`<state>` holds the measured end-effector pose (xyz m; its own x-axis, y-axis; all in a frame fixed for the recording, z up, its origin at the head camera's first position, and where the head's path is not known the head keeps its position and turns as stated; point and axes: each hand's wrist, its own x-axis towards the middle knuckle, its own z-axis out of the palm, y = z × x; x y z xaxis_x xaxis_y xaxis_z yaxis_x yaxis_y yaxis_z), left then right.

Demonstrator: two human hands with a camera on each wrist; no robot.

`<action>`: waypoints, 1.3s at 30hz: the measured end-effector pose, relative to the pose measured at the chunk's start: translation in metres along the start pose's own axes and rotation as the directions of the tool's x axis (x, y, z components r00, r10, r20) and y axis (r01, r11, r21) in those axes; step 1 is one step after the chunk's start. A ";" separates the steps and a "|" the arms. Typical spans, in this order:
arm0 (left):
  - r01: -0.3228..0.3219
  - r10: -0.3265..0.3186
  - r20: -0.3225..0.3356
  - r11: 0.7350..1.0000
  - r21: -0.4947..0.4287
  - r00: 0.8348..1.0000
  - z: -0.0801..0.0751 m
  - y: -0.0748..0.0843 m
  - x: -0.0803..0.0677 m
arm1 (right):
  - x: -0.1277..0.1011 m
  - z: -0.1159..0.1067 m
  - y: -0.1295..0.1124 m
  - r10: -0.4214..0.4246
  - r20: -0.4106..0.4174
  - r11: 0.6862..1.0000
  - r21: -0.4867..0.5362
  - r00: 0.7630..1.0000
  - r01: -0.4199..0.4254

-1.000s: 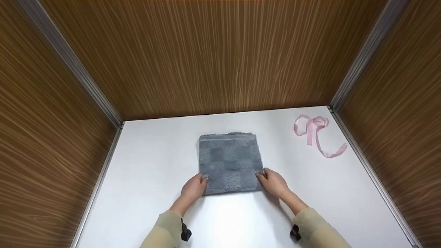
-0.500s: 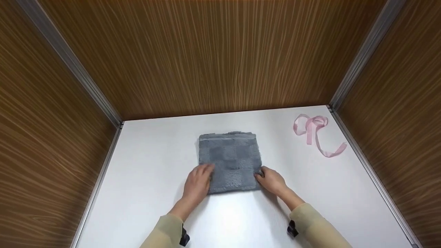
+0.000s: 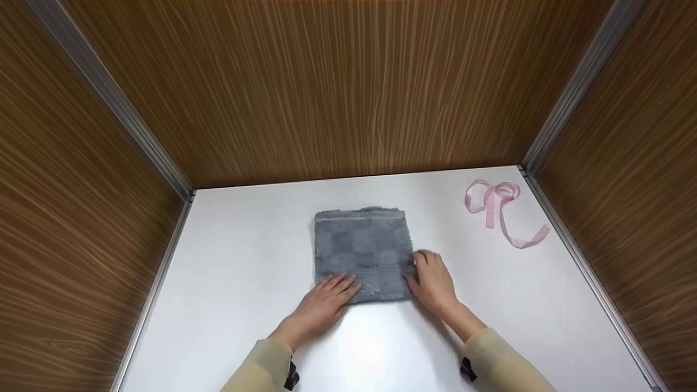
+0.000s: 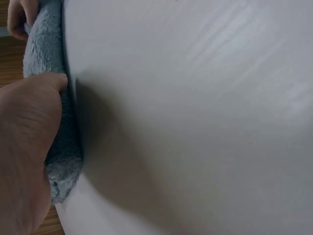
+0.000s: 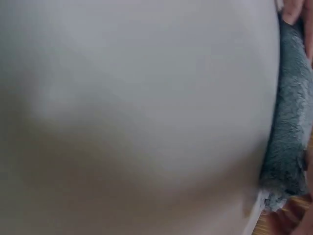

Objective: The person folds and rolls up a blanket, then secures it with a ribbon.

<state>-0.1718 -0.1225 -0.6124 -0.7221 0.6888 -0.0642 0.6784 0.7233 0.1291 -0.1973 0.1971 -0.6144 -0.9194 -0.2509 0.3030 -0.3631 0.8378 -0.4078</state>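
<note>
White tabletop (image 3: 245,245), brown panel (image 3: 354,92) behind. Left hand (image 3: 322,304), fingers spread flat (presumably for steadying) at seven o'clock on folded grey cloth (image 3: 363,245), mid-table. Right hand (image 3: 434,281) at four o'clock edge, pinch unclear. Outward, toward two: pink ribbon (image 3: 490,211), seemingly set aside.

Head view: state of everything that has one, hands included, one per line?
Gray cloth: folded, lying flat on the white table
Pink ribbon: loosely looped, untied from the cloth, one tail curving
Left grip: fingers spread, resting on cloth
Right grip: at cloth's right edge; pinch unclear
</note>
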 end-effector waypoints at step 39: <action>0.301 -0.357 0.037 0.721 -0.624 0.933 -0.019 -0.031 -0.008 | 0.012 -0.026 0.013 -0.061 0.346 0.984 0.179 0.936 -0.002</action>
<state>-0.1895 -0.1515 -0.5972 -0.9112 0.3864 -0.1429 0.1875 0.6978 0.6913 -0.2091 0.2179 -0.5942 -0.8907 -0.4544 0.0103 -0.3828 0.7378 -0.5559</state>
